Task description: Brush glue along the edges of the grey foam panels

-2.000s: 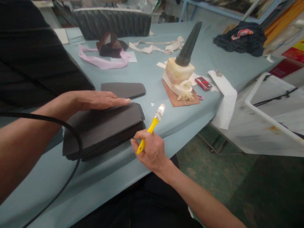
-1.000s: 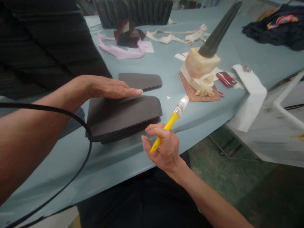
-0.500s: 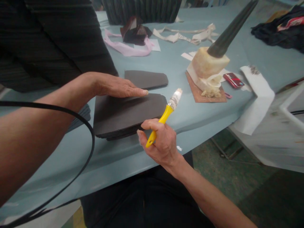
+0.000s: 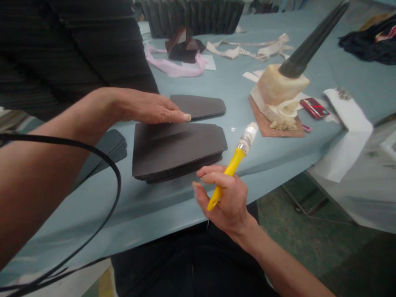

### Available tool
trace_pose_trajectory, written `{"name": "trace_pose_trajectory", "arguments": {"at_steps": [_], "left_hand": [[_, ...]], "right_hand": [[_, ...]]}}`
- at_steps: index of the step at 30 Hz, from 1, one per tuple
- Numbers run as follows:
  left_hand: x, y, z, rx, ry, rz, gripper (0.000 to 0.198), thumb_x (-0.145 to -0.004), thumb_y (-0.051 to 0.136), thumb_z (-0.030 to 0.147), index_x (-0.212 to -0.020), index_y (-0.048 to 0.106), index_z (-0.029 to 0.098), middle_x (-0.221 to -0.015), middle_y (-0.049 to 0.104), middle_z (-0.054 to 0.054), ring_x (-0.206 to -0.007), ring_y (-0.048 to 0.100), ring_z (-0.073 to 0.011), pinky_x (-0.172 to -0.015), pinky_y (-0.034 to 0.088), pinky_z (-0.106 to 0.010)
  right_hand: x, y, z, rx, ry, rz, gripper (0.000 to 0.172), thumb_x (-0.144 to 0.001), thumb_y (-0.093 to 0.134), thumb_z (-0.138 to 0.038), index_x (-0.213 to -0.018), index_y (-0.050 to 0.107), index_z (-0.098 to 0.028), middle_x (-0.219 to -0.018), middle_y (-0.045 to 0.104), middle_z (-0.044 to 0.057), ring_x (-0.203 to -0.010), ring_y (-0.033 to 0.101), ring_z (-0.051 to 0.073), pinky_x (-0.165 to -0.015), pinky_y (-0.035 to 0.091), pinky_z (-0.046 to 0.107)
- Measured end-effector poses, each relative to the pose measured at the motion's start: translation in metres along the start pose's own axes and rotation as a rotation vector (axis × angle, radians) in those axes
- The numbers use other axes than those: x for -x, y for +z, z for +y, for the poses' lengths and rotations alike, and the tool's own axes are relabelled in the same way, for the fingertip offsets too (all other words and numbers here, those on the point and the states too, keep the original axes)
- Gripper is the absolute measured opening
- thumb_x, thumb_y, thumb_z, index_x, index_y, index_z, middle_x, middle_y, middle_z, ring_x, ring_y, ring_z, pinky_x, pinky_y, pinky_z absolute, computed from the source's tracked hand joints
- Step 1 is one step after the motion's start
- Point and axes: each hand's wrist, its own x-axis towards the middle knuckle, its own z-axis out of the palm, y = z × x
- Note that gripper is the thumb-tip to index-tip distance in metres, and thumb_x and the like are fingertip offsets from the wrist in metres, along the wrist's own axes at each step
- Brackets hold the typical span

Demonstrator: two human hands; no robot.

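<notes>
While a flat brush with a yellow plastic handle [image 4: 233, 165] is gripped in the right hand [image 4: 227, 196], its white-coated bristles are pointed up and away, to the right of a thick stack of dark grey-brown, tapered sheets [image 4: 181, 146]. The handle is crossed by loosely curled fingers; thumb and index tips are parted, just off the stack's near edge. The left hand [image 4: 148, 108] is held palm down at the stack's far edge, its thumb extended; its other fingertips are hidden, so it cannot be told whether anything is gripped or the top sheet touched.

The stack's upper face is smooth and matt, its sides ragged with layered edges. Beyond it, a thinner pile of similar tapered pieces [image 4: 204, 106] is seen; to its left, a fanned bundle of dark strips [image 4: 108, 150] is partly covered by the left forearm. Well to the stack's right, a waxy, cream-coloured block-shaped container [image 4: 281, 84] is topped by a dark, ribbed cone [image 4: 312, 43] and set on a brown board [image 4: 262, 128]. All are borne by a table covered in glossy blue-grey sheeting [image 4: 173, 218].
</notes>
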Motion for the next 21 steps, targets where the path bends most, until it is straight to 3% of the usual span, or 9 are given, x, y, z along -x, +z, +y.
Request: {"name": "trace_pose_trajectory", "arguments": {"at_steps": [2, 5, 10, 12, 15, 18, 21], "left_hand": [[0.008, -0.006, -0.013, -0.005, 0.075, 0.004, 0.091, -0.077, 0.047, 0.082, -0.133, 0.076, 0.017, -0.147, 0.073, 0.001, -0.138, 0.065, -0.0245, -0.126, 0.039, -0.038], [0.023, -0.012, -0.038, 0.002, 0.108, 0.116, 0.094, -0.073, 0.046, 0.090, -0.133, 0.077, 0.024, -0.139, 0.077, 0.003, -0.134, 0.068, -0.0265, -0.125, 0.043, -0.043], [0.061, -0.009, -0.085, 0.079, -0.041, 0.366, 0.098, -0.071, 0.051, 0.098, -0.140, 0.072, 0.032, -0.139, 0.076, 0.008, -0.128, 0.071, -0.0299, -0.122, 0.048, -0.053], [0.080, -0.001, -0.101, 0.093, -0.119, 0.454, 0.093, -0.072, 0.054, 0.098, -0.139, 0.072, 0.036, -0.134, 0.078, 0.008, -0.121, 0.073, -0.0293, -0.120, 0.051, -0.054], [0.112, 0.016, -0.121, 0.210, -0.263, 0.548, 0.097, -0.070, 0.056, 0.097, -0.140, 0.071, 0.030, -0.131, 0.080, 0.003, -0.119, 0.075, -0.0311, -0.115, 0.056, -0.050], [0.139, 0.039, -0.141, 0.162, -0.401, 0.569, 0.095, -0.076, 0.048, 0.090, -0.142, 0.066, 0.023, -0.140, 0.077, -0.004, -0.124, 0.073, -0.0298, -0.114, 0.057, -0.041], [0.155, 0.068, -0.165, 0.102, -0.470, 0.509, 0.090, -0.076, 0.050, 0.084, -0.134, 0.070, 0.018, -0.139, 0.077, -0.012, -0.115, 0.077, -0.0325, -0.109, 0.059, -0.044]], "right_hand": [[-0.001, -0.009, -0.002, -0.007, 0.041, -0.011, 0.021, -0.096, 0.070, -0.018, -0.106, 0.054, -0.028, -0.091, 0.081, 0.002, -0.081, 0.082, 0.020, -0.076, 0.069, 0.034], [-0.001, -0.025, 0.000, 0.003, 0.083, -0.002, 0.020, -0.095, 0.070, -0.017, -0.102, 0.055, -0.028, -0.091, 0.081, 0.002, -0.080, 0.082, 0.019, -0.076, 0.070, 0.035], [0.006, -0.054, 0.010, 0.005, 0.123, 0.064, 0.025, -0.092, 0.072, -0.012, -0.106, 0.057, -0.027, -0.098, 0.081, 0.004, -0.084, 0.083, 0.020, -0.079, 0.070, 0.037], [0.011, -0.065, 0.014, -0.020, 0.162, 0.113, 0.026, -0.090, 0.073, -0.012, -0.106, 0.059, -0.026, -0.099, 0.082, 0.005, -0.085, 0.083, 0.021, -0.080, 0.070, 0.037], [0.017, -0.080, 0.021, -0.030, 0.257, 0.160, 0.022, -0.087, 0.079, -0.016, -0.097, 0.062, -0.024, -0.093, 0.084, 0.006, -0.079, 0.084, 0.020, -0.073, 0.068, 0.031], [0.019, -0.088, 0.028, 0.000, 0.295, 0.145, 0.020, -0.084, 0.084, -0.022, -0.086, 0.064, -0.024, -0.084, 0.084, 0.007, -0.067, 0.081, 0.020, -0.064, 0.066, 0.029], [0.018, -0.089, 0.029, 0.052, 0.318, 0.107, 0.011, -0.088, 0.081, -0.025, -0.084, 0.070, -0.024, -0.080, 0.084, 0.006, -0.064, 0.080, 0.020, -0.060, 0.065, 0.029]]}}
